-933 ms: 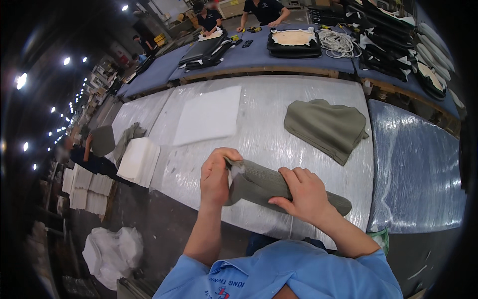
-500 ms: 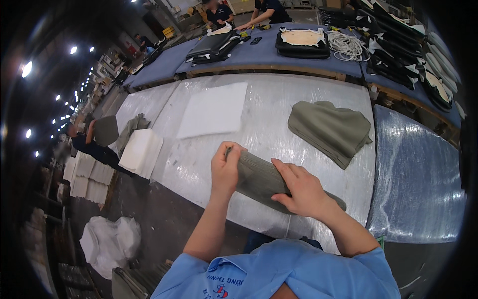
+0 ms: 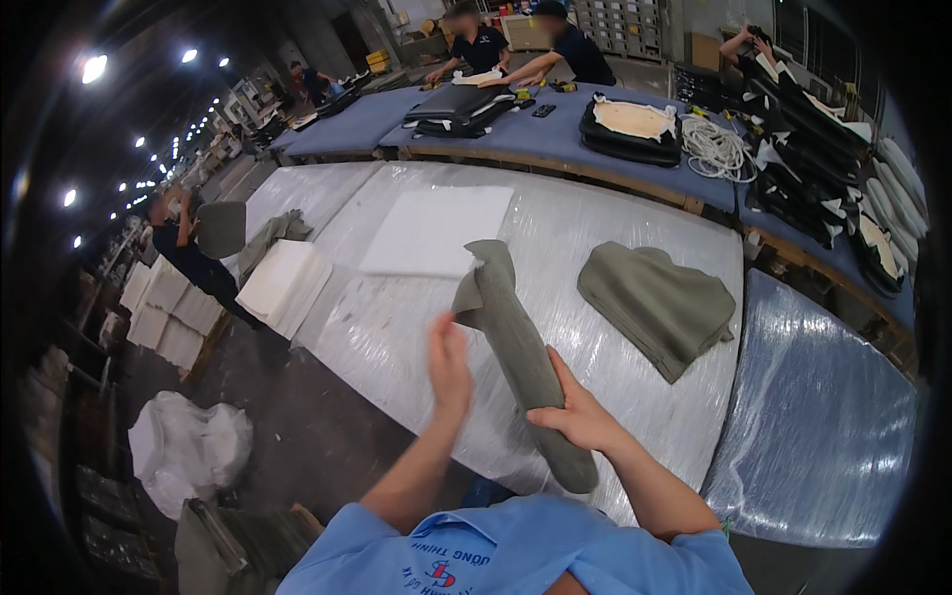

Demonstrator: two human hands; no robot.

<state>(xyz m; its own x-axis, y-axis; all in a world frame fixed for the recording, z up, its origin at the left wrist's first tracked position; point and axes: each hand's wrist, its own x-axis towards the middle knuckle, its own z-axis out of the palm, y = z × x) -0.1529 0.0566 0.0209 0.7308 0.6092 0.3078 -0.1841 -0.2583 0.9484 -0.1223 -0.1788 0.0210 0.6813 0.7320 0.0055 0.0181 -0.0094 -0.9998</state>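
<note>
On the left, a co-worker [image 3: 188,238] holds up a dark panel [image 3: 220,230], and a white stack [image 3: 286,283] stands at the left side of the film-wrapped table [image 3: 377,327]. Farther along, a white pad [image 3: 436,233] lies flat. On its near side we have our left hand [image 3: 449,367] raised and blurred, fingers extended and apparently holding nothing; whether a fingertip brushes the fabric, we cannot tell. Just to its right, the long grey-green cover [image 3: 521,347] slants over the table, from a loose flap [image 3: 483,283] at the far left to a rounded end at the near right. Our right hand [image 3: 575,412] clasps it toward that near end, thumb across the top. To handle it well, we judge, the right hand should do the steadying, firm without pressing creases in, while the left takes the flap by its edge rather than bunching it. Pulling at one corner alone could twist the fabric, so an even tension suits us better. Farther right, a folded grey-green cloth [image 3: 659,302] rests apart from the cover.
</note>
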